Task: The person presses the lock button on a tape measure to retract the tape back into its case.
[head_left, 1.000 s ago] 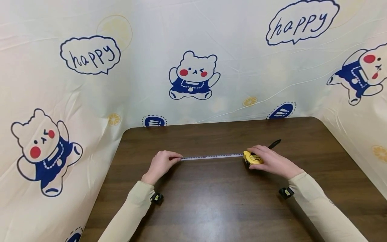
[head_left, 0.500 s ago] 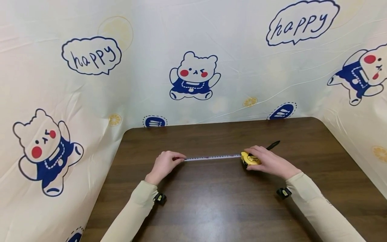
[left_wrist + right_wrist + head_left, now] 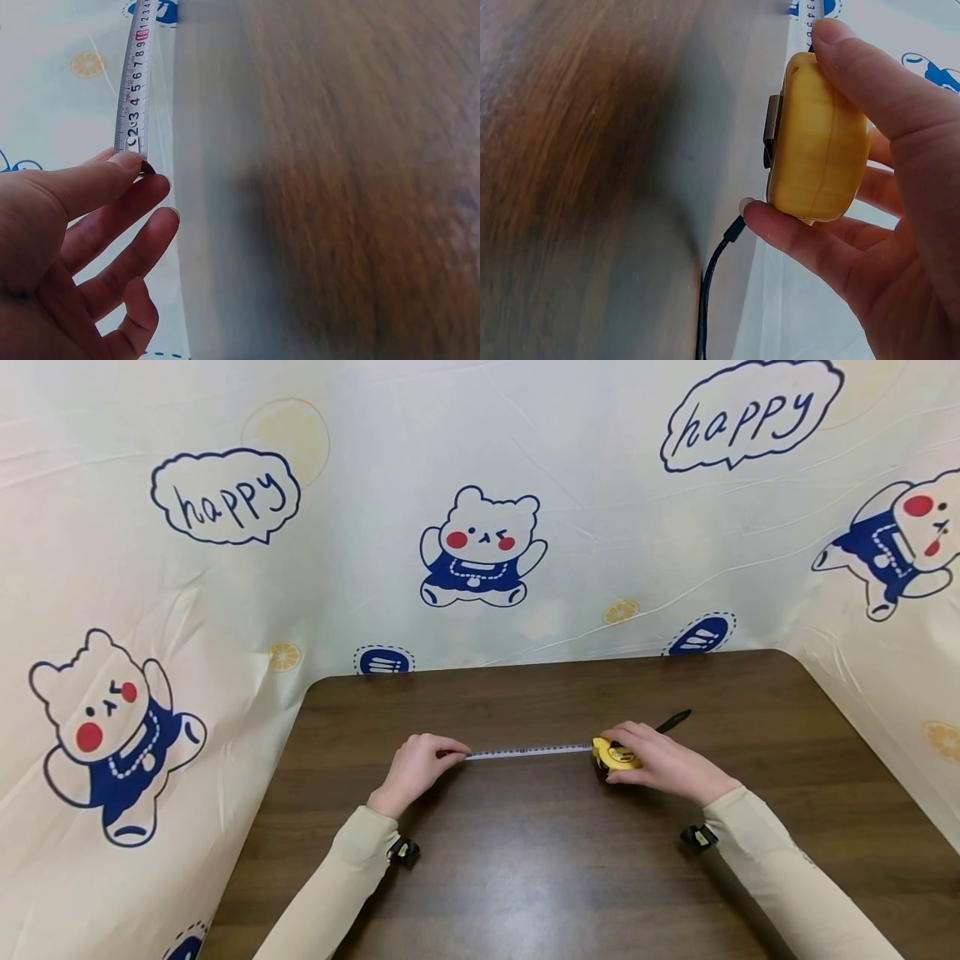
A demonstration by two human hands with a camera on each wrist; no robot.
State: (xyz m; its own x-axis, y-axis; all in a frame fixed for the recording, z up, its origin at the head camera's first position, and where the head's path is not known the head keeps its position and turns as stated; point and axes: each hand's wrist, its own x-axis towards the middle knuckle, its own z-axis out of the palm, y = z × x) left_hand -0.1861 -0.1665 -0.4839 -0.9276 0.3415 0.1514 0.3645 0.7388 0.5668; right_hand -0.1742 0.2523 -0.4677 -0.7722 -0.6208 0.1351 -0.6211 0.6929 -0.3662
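A yellow tape measure (image 3: 619, 757) is gripped in my right hand (image 3: 663, 760), its case held between thumb and fingers in the right wrist view, where the yellow case (image 3: 821, 142) has a dark clip on one side. My left hand (image 3: 420, 768) pinches the free end of the white blade (image 3: 528, 751) between thumb and forefinger. The blade runs straight between both hands, above the table. In the left wrist view, numbers show on the blade (image 3: 136, 82), and the other fingers of the left hand (image 3: 82, 217) are loosely bent.
A brown wood-grain table (image 3: 510, 843) lies beneath both hands. From the case hangs a black wrist strap (image 3: 708, 292), its end (image 3: 673, 721) showing behind the right hand. A printed curtain (image 3: 360, 527) with cartoon bears encloses the table's back and sides.
Both hands have moved toward each other, the left rightward and the right slightly leftward. The stretch of blade between them has become shorter. Each hand keeps its hold.
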